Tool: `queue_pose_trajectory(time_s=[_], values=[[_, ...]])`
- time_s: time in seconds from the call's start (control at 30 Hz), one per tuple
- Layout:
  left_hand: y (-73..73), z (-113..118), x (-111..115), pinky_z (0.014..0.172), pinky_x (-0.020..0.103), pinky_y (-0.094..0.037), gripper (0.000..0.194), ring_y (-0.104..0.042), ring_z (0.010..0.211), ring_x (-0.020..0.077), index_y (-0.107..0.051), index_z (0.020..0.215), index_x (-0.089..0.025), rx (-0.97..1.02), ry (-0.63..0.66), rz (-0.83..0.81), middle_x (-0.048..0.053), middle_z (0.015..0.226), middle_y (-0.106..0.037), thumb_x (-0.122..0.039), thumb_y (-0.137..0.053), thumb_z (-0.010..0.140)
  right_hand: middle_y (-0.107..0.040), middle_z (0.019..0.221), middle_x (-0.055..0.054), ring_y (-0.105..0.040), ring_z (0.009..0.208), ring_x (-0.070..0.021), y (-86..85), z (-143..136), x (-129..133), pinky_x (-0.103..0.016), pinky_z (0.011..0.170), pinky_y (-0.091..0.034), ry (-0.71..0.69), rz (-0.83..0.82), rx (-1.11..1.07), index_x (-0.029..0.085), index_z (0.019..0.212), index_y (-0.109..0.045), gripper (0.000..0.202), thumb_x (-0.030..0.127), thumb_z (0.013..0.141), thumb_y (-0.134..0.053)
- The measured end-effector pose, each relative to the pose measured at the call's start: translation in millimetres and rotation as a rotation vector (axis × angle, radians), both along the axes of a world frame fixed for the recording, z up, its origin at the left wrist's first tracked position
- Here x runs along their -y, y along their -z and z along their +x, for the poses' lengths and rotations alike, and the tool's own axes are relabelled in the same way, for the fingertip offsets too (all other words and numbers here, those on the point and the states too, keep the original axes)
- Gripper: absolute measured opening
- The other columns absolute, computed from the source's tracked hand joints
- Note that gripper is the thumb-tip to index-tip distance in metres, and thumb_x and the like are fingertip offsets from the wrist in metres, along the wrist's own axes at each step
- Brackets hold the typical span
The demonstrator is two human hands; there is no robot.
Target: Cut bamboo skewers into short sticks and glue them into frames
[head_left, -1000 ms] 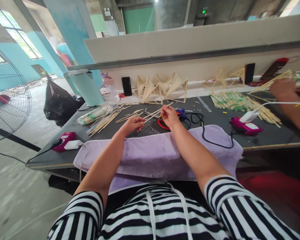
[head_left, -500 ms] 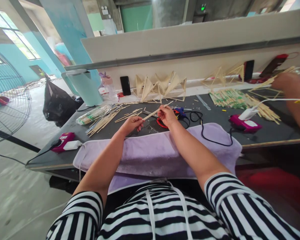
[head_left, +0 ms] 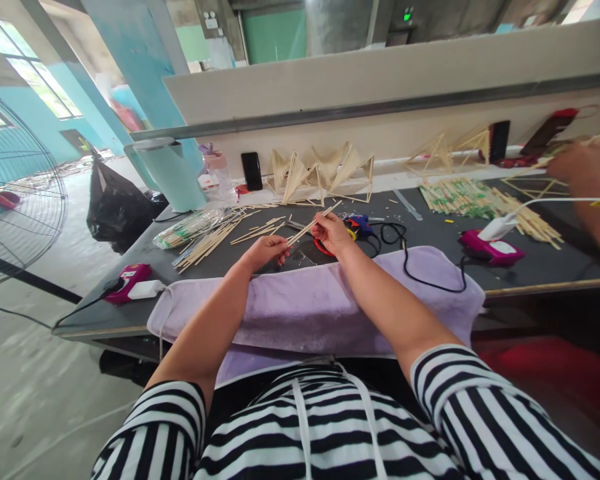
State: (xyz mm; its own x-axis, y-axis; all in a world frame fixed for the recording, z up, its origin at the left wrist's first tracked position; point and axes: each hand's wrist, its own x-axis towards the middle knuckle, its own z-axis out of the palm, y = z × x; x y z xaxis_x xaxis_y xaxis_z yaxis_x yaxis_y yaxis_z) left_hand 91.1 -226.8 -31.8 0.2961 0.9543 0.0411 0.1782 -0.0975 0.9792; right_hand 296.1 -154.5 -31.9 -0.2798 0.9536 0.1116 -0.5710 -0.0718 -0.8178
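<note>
Hands [head_left: 266, 252] [head_left: 331, 233] closer together, closed round sticks [head_left: 301, 235]

Two bare forearms [head_left: 213, 317] are slanting forward and inward, the left hand [head_left: 265, 252] is curling in a pinch, and the right hand [head_left: 331, 233], slightly farther forward, is pinching likewise.

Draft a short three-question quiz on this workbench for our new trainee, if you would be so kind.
1. True or false: the bare left hand and bare right hand both hold thin pale wooden sticks.
2. Which thing drapes over the front edge of the dark grey flat table?
A) a pale turquoise handled jug
B) a soft lilac cloth
C) a black rectangular phone
3. How many blocky magenta plug sockets can be seen on the table?

Key: 1. True; 2. B; 3. Two.
</note>
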Motion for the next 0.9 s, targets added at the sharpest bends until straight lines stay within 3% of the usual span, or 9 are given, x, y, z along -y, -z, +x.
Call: queue_pose_trajectory(time_s=[0.37,0.73,0.9], values=[[-4.0,1.1,1.0,0.051,0.022,-0.049,0.03,-0.056,0.051,0.0077,-0.061,0.083,-0.011,-0.025,-0.012,0.034,0.0,0.065,-0.062,-0.035,-0.07,0.067,-0.063,0.053,0.003,-0.06,0.047,-0.0078,-0.6,0.9,0.7,-0.015,0.045,-0.051,0.011,-0.018,0.014,0.017,0.073,-0.056,0.012,0.021,0.081,-0.063],[1.0,-1.0,-2.9,0.049,0.022,-0.048,0.03,-0.056,0.049,0.0079,-0.061,0.079,-0.011,-0.058,-0.032,0.066,0.001,0.064,-0.062,-0.04,-0.068,0.072,-0.064,0.054,0.004,-0.06,0.048,-0.0078,-0.1,0.7,0.7,-0.016,0.045,-0.052,0.013,0.01,0.029,0.018,0.073,-0.055,0.016,0.027,0.078,-0.067],[0.5,-2.2,-2.0,0.053,0.023,-0.05,0.037,-0.059,0.053,0.009,-0.061,0.085,-0.011,-0.005,0.01,-0.014,0.003,0.07,-0.064,-0.046,-0.065,0.073,-0.062,0.054,0.005,-0.059,0.047,-0.0077,1.4,-0.2,0.1,-0.016,0.045,-0.051,0.027,0.043,0.023,0.019,0.074,-0.053,0.021,0.031,0.074,-0.07]])
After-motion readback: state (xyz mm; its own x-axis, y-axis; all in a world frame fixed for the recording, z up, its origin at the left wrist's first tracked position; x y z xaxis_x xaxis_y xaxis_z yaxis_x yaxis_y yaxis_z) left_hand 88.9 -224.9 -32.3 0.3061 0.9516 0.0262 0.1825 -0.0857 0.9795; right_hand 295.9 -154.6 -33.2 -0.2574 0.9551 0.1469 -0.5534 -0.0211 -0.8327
